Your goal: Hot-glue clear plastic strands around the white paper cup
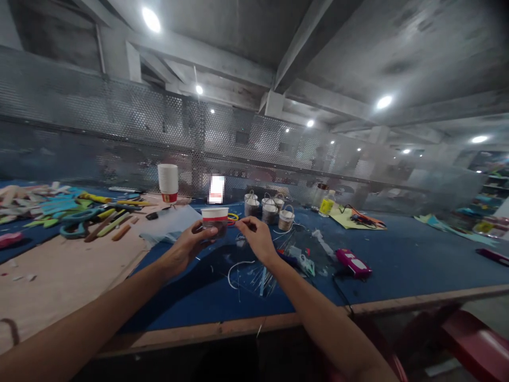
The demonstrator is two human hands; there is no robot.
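Note:
Wrapped round a paper cup (215, 215) with a white rim and a red band, my left hand (191, 245) holds it upright above the blue table; the cup's lower part looks dark brown. My right hand (256, 236) is closed in a pinch just right of the cup, on what looks like a thin strand running to the cup's side. Behind it stand several small cups with looped handles, among them a beige one (286, 218). Below the hands lie a white cord (230, 273) and a pile of thin clear sticks (260, 281).
A stack of paper cups (168, 180) stands at the back left, near a lit phone screen (217, 189). Scissors (79, 220), markers and paper scraps crowd the left. To the right are a yellow-labelled bottle (327, 203) and a magenta device (353, 263).

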